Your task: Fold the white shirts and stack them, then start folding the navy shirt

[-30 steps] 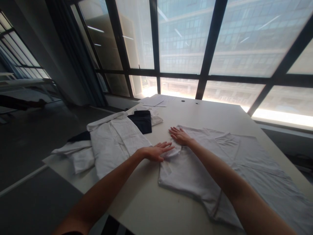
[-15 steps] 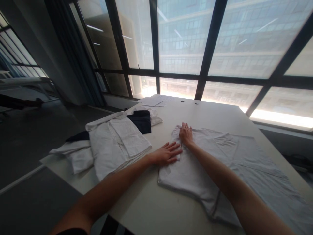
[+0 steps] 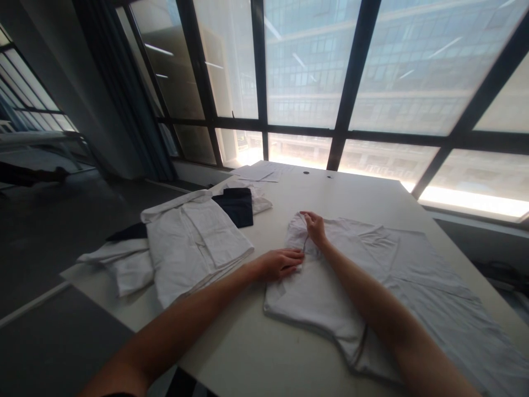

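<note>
By the left edge of the table (image 3: 355, 198) lay a crumpled white cloth piece (image 3: 134, 267), and beside it a broad folded white cloth garment (image 3: 194, 240), its turned-over end towards that edge. Just beyond stood out a folded navy-blue cloth (image 3: 239, 207), with loose white paper sheets (image 3: 256, 173) near the far left corner.

Further right, the left hand (image 3: 281, 264) rested palm down, fingers close together, on the gathered end of a flat, pale white thin-cloth garment (image 3: 343, 281); whether its thumb gripped a fold I could not tell. The right hand (image 3: 314, 228), nearer the far edge, had its fingertips drawn together, seemingly pinching the same end. From there the pale garment spread across the middle of the table towards the right edge and out of view.

The step in hand looked like straightening that rumpled end. The next move called for a light, even pull, with the left hand steadying the cloth.
</note>
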The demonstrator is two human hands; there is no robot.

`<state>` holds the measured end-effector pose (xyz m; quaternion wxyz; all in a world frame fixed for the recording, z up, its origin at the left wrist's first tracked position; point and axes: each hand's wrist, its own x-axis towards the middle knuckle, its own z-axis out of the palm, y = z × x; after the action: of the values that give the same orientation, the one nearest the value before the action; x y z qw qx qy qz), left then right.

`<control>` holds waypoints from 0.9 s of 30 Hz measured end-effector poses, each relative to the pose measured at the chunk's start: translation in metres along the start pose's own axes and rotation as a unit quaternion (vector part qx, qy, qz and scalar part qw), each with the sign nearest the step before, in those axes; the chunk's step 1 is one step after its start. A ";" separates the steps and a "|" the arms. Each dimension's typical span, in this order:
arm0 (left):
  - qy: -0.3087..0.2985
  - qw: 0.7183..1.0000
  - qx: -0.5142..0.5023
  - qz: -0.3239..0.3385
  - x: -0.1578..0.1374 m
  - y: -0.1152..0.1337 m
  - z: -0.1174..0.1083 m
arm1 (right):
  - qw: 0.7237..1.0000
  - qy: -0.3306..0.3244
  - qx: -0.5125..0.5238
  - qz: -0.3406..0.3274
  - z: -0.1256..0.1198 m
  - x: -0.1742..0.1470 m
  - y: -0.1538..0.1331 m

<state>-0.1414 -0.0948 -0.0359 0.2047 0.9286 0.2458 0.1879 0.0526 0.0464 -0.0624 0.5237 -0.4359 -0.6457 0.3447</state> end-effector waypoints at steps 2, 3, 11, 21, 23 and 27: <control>0.000 1.000 -0.016 0.005 -0.001 0.002 0.000 | 0.997 -0.019 0.075 0.022 0.000 -0.002 -0.003; -0.002 1.000 -0.025 0.011 -0.001 0.003 -0.001 | 0.992 -0.042 0.111 0.034 0.000 -0.004 -0.006; -0.025 0.996 -0.079 0.037 -0.001 0.009 -0.006 | 0.824 -0.432 0.284 0.231 -0.021 -0.021 -0.047; -0.038 0.995 -0.088 0.027 -0.002 0.006 -0.003 | 0.853 -0.300 0.350 0.246 -0.017 -0.016 -0.025; -0.039 0.995 -0.093 0.025 -0.001 0.007 -0.003 | 0.869 -0.250 0.350 0.246 -0.014 -0.012 -0.018; -0.041 0.994 -0.097 0.025 -0.001 0.010 -0.004 | 0.897 -0.185 0.328 0.231 -0.008 -0.008 -0.011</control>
<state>-0.1402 -0.1020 -0.0275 0.2991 0.9171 0.1944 0.1782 0.0587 0.0344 -0.0537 0.4136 -0.3046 -0.4626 0.7226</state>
